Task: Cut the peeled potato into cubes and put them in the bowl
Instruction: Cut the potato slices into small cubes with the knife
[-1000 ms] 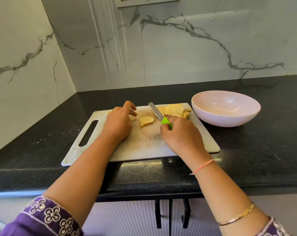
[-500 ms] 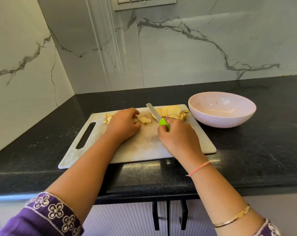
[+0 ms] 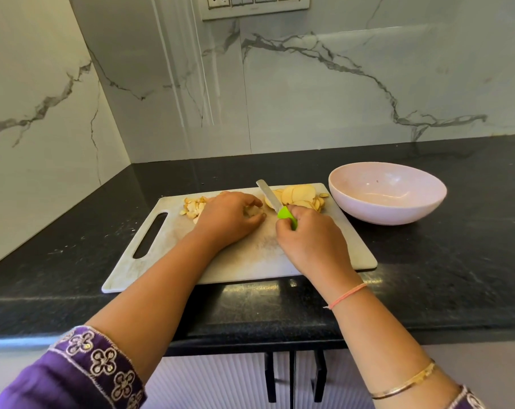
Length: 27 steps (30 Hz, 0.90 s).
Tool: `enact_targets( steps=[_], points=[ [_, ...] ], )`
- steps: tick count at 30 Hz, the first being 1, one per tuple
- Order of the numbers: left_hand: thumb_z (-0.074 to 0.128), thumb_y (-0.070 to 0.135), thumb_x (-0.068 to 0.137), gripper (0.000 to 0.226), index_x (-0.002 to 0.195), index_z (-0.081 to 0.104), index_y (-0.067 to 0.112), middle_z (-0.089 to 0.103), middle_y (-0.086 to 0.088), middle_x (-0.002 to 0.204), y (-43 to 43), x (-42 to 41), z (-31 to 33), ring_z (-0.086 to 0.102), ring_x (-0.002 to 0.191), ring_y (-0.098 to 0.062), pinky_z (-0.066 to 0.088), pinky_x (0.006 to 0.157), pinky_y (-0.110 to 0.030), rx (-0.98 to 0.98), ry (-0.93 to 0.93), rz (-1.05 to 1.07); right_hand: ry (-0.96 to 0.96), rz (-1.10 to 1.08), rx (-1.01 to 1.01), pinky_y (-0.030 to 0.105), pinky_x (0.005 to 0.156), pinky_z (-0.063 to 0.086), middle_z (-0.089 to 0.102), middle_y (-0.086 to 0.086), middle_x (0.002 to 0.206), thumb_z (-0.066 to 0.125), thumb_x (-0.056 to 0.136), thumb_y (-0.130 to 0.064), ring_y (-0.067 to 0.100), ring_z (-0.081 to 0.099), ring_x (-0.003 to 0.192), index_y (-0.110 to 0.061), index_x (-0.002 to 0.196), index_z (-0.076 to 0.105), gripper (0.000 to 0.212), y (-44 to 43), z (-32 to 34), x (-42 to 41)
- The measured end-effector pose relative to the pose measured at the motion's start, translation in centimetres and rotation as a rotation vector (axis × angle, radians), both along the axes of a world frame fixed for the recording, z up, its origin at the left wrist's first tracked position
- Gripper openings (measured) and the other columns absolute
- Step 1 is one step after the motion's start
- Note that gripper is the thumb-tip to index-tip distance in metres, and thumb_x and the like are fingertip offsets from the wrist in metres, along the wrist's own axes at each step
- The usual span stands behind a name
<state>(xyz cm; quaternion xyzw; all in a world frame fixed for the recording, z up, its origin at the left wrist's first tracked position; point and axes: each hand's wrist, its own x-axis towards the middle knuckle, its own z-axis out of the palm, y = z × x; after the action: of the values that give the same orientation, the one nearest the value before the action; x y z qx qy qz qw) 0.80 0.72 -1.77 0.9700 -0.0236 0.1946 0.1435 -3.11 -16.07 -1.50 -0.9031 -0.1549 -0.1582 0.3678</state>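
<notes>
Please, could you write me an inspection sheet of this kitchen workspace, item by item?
Surface: black speckled stone countertop carrying a white rectangular plastic cutting board.
Job's things: thin pale potato slices piled at the board's far right; small cut potato pieces at its far left; round pink bowl right of the board, no potato inside; green-handled steel knife.
Clutter: nothing seen.
Hands: left hand curls around a potato piece; right hand grips the knife handle.
Cables: nothing seen.
Surroundings: white marble-patterned walls; wall switch panel; ribbed white cabinet doors below.
</notes>
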Motion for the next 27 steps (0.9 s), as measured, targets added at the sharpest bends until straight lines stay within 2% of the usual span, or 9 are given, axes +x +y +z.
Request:
enact_targets(
  steps=[2, 4, 6, 11, 14, 17, 19, 24, 27],
  points=[
    [0.055, 0.031, 0.089, 0.022, 0.106, 0.069, 0.028, 0.068, 0.007, 0.106, 0.2, 0.2, 0.2, 0.056, 0.103, -0.016, 0.047, 0.084, -0.031, 0.020, -0.016, 0.035, 0.005, 0.007, 0.017, 0.034, 0.067, 0.049, 0.068, 0.005, 0.096, 0.042, 0.094, -0.027, 0.024, 0.059, 0.079, -0.013, 0.116, 0.062, 0.033, 0.0, 0.2, -0.1],
    [0.053, 0.026, 0.091, 0.021, 0.105, 0.069, 0.026, 0.066, 0.004, 0.106, 0.6, 0.2, 0.2, 0.053, 0.104, -0.018, 0.043, 0.080, -0.029, 0.060, -0.026, 0.101, 0.008, 0.013, 0.023, 0.037, 0.069, 0.052, 0.069, 0.005, 0.098, 0.042, 0.094, -0.027, 0.025, 0.060, 0.078, -0.013, 0.118, 0.061, 0.033, 0.0, 0.3, -0.1],
    [0.051, 0.023, 0.091, 0.023, 0.105, 0.068, 0.025, 0.066, 0.002, 0.106, 1.2, 0.1, 0.2, 0.051, 0.107, -0.021, 0.041, 0.079, -0.030, 0.077, -0.039, 0.173, 0.011, 0.019, 0.027, 0.036, 0.065, 0.051, 0.068, 0.005, 0.094, 0.042, 0.094, -0.027, 0.024, 0.059, 0.075, -0.014, 0.117, 0.061, 0.033, -0.1, 0.2, -0.1],
    [0.049, 0.016, 0.093, 0.025, 0.103, 0.069, 0.027, 0.069, 0.002, 0.106, 2.6, 0.1, 0.2, 0.048, 0.116, -0.022, 0.041, 0.090, -0.036, -0.020, -0.075, 0.247, 0.020, 0.013, 0.037, 0.031, 0.058, 0.044, 0.066, 0.003, 0.084, 0.042, 0.094, -0.028, 0.023, 0.057, 0.070, -0.015, 0.112, 0.063, 0.030, -0.2, 0.0, 0.2],
    [0.051, 0.026, 0.093, 0.022, 0.104, 0.070, 0.031, 0.068, 0.009, 0.110, 1.5, -0.3, 0.3, 0.047, 0.118, -0.019, 0.036, 0.094, -0.035, -0.007, -0.083, 0.136, 0.029, 0.004, 0.041, 0.032, 0.058, 0.044, 0.065, 0.004, 0.081, 0.043, 0.093, -0.028, 0.025, 0.057, 0.071, -0.016, 0.103, 0.065, 0.028, -0.1, -0.1, 0.2],
    [0.057, 0.044, 0.089, 0.025, 0.108, 0.070, 0.035, 0.068, 0.017, 0.111, 0.1, -0.5, 0.0, 0.051, 0.114, -0.015, 0.039, 0.096, -0.035, 0.053, -0.069, -0.019, 0.021, -0.003, 0.039, 0.030, 0.056, 0.041, 0.064, 0.003, 0.080, 0.043, 0.093, -0.029, 0.024, 0.055, 0.070, -0.016, 0.099, 0.065, 0.026, 0.0, -0.2, 0.2],
    [0.057, 0.048, 0.088, 0.026, 0.107, 0.070, 0.036, 0.068, 0.018, 0.109, -0.2, -0.2, -0.2, 0.052, 0.111, -0.014, 0.041, 0.095, -0.036, 0.095, -0.046, -0.030, 0.017, 0.002, 0.038, 0.028, 0.052, 0.036, 0.061, 0.001, 0.077, 0.043, 0.094, -0.029, 0.021, 0.053, 0.067, -0.016, 0.098, 0.066, 0.026, 0.0, -0.2, 0.2],
    [0.053, 0.035, 0.091, 0.023, 0.097, 0.074, 0.029, 0.072, 0.007, 0.094, 0.4, 0.2, -0.2, 0.054, 0.105, -0.019, 0.038, 0.082, -0.030, 0.145, -0.095, 0.153, 0.013, 0.000, 0.049, 0.035, 0.064, 0.050, 0.067, 0.006, 0.091, 0.043, 0.094, -0.028, 0.024, 0.058, 0.074, -0.011, 0.114, 0.063, 0.032, -0.1, 0.0, 0.1],
    [0.049, 0.026, 0.090, 0.025, 0.095, 0.074, 0.024, 0.071, 0.003, 0.089, 1.5, 0.0, -0.2, 0.053, 0.105, -0.022, 0.034, 0.083, -0.031, 0.175, -0.128, 0.287, 0.025, 0.011, 0.054, 0.029, 0.054, 0.040, 0.061, 0.000, 0.074, 0.043, 0.094, -0.028, 0.021, 0.054, 0.066, -0.015, 0.106, 0.065, 0.028, -0.1, -0.3, 0.2]
  ],
)
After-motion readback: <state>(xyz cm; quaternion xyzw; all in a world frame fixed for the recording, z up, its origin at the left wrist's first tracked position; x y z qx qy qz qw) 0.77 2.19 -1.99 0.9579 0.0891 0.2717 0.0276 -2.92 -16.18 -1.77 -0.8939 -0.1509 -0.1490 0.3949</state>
